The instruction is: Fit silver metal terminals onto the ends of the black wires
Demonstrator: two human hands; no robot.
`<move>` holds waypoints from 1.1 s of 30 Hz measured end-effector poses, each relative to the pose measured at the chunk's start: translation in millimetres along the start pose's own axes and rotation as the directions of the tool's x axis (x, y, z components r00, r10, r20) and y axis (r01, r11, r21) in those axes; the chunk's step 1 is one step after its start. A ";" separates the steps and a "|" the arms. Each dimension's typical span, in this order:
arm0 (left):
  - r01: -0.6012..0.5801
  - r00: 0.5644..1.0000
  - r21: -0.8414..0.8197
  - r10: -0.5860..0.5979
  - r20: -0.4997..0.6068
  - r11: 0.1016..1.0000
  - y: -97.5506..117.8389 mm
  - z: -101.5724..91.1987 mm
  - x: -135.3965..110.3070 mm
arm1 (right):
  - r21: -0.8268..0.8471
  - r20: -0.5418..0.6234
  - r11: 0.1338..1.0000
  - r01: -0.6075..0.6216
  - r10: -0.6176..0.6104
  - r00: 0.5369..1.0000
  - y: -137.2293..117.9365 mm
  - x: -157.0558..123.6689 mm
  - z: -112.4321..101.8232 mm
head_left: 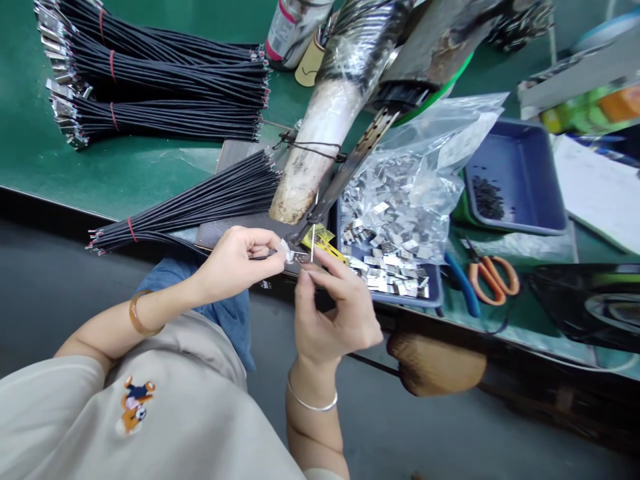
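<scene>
My left hand is closed in a pinch, with a small white patch at its fingertips; what it grips is hidden. Black cables in a tied bundle lie beside it, and some strands run behind my left wrist. Almost touching it, my right hand pinches a small metal part between thumb and fingers. A thin pale wire hangs down to my right fingertips. Just above both hands is the dark tip of a clamped tool, which looks like a soldering iron, next to a stained white tube.
Tied black cable bundles with metal ends lie at the back left. To the right are a tray of small metal pieces under a plastic bag, orange-handled cutters and a blue bin. The table edge runs beneath my hands.
</scene>
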State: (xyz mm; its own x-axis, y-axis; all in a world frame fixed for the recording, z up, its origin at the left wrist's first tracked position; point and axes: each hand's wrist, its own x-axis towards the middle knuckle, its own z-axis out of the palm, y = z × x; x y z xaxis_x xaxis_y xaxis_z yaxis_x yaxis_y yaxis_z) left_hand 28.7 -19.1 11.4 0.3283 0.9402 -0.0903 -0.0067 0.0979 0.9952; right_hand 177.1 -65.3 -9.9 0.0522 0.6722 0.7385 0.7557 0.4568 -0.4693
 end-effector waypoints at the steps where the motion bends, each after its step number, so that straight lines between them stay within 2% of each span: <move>1: -0.005 1.000 0.015 0.005 -0.012 1.000 0.5 1.1 0.9 | -0.017 0.011 0.999 0.035 -0.035 0.999 1.1 -0.2 2.4; 7: -0.043 0.987 0.144 0.064 -0.146 0.989 -0.6 7.3 4.9 | 0.069 -0.004 0.997 -0.045 0.045 0.999 4.1 0.7 12.5; 10: -0.042 0.980 0.149 0.070 -0.187 0.988 -0.3 9.2 4.1 | 0.082 0.001 0.995 -0.051 0.051 0.999 2.0 4.3 13.3; 15: -0.054 0.979 0.127 0.077 -0.189 0.991 4.1 10.3 2.2 | 0.059 -0.001 0.998 -0.020 0.020 1.000 -2.8 12.3 9.9; 24: -0.005 0.986 0.163 0.032 -0.162 0.987 5.0 7.8 -1.8 | 0.020 0.123 0.998 0.053 -0.055 0.991 -4.0 13.2 0.8; 28: 0.003 0.987 0.184 0.026 -0.156 0.983 4.8 7.7 -3.6 | 0.086 0.147 0.994 -0.061 0.048 0.988 -0.1 6.3 -3.3; 30: -0.008 0.990 0.203 0.036 -0.138 0.979 5.2 6.7 -4.9 | 0.109 0.128 0.977 -0.181 0.167 0.978 7.5 -1.7 -13.6; 33: -0.044 0.999 0.250 0.050 -0.018 0.967 5.0 3.4 -10.2 | 0.020 0.077 0.923 -0.384 0.382 0.921 23.3 -11.5 -37.4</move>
State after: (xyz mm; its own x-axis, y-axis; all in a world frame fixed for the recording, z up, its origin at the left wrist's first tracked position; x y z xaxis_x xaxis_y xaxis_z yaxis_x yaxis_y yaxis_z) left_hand 28.5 -29.3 17.4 0.3110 0.9495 -0.0416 0.2154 -0.0278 0.9761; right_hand 218.5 -84.2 -11.2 0.2865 0.8382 0.4640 0.6645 0.1750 -0.7265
